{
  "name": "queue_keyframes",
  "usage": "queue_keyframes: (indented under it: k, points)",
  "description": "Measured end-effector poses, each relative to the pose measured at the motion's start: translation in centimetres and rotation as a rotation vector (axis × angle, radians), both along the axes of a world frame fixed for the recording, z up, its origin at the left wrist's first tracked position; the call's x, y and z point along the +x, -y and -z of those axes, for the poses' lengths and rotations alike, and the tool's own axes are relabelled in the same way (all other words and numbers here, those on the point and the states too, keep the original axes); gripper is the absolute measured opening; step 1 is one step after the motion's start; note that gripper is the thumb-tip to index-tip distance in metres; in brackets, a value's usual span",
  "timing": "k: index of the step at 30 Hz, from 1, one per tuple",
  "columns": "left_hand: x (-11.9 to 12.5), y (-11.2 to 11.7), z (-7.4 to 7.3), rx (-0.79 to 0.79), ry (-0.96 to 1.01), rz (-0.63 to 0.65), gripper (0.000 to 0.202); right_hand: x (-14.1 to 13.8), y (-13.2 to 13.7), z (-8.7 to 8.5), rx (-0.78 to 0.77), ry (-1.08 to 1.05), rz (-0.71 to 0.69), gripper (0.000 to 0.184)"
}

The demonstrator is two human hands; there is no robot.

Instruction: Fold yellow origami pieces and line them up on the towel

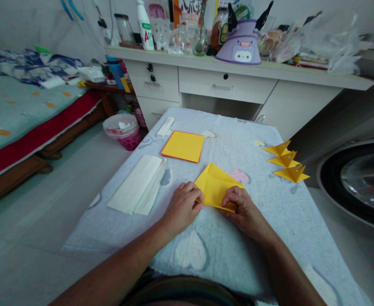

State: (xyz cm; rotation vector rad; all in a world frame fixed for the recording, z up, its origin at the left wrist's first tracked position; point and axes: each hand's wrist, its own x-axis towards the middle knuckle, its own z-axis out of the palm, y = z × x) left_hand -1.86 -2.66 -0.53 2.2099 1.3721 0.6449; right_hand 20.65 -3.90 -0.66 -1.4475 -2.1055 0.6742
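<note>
- Ideally, the left hand (184, 200), fingers pinched on the yellow sheet (215, 186) at its left corner, should anchor it.
- Between the hands, the sheet lies on the surface (226, 246); align edges before creasing.
- The right hand (242, 209), curled nearly closed on the near-right edge, should press evenly.

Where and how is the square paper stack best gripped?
The square paper stack is probably best pinched by its near edge, top and bottom, coming from the near side: it lies flat on the cloth, with that edge turned toward the camera, uncovered.
</note>
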Motion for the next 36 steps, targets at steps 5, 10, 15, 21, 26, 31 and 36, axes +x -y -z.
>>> queue_keyframes:
  k: [5, 10, 15, 21, 26, 31, 36]
  points:
    - [-0.1, 0.0, 0.0, 0.01, 0.019, -0.024, 0.009, -0.4, 0.1, 0.0, 0.021, 0.041, 0.041, 0.006]
    - [0.0, -0.4, 0.0, 0.019, -0.005, -0.053, 0.004, -0.7, 0.0, 1.3, 0.089, 0.11, 0.191, 0.018]
    - [0.3, -0.6, -0.1, 0.018, -0.074, -0.086, 0.005, -0.9, -0.2, 2.0, 0.137, 0.257, 0.287, 0.016]
    - [0.7, -0.7, -0.3, 0.01, -0.154, -0.096, 0.009, -1.2, -0.2, 1.6, 0.159, 0.315, 0.335, 0.017]
    - [1.0, -0.8, -0.6, 0.013, -0.216, -0.1, 0.01, -1.2, -0.3, 1.7, 0.168, 0.317, 0.339, 0.016]
    - [1.0, -0.9, -0.5, 0.023, -0.246, -0.089, 0.011, -1.3, -0.3, 1.7, 0.162, 0.32, 0.346, 0.016]
    - [1.0, -1.0, -0.2, 0.032, -0.277, -0.077, 0.013, -1.4, -0.3, 1.6, 0.145, 0.323, 0.351, 0.017]
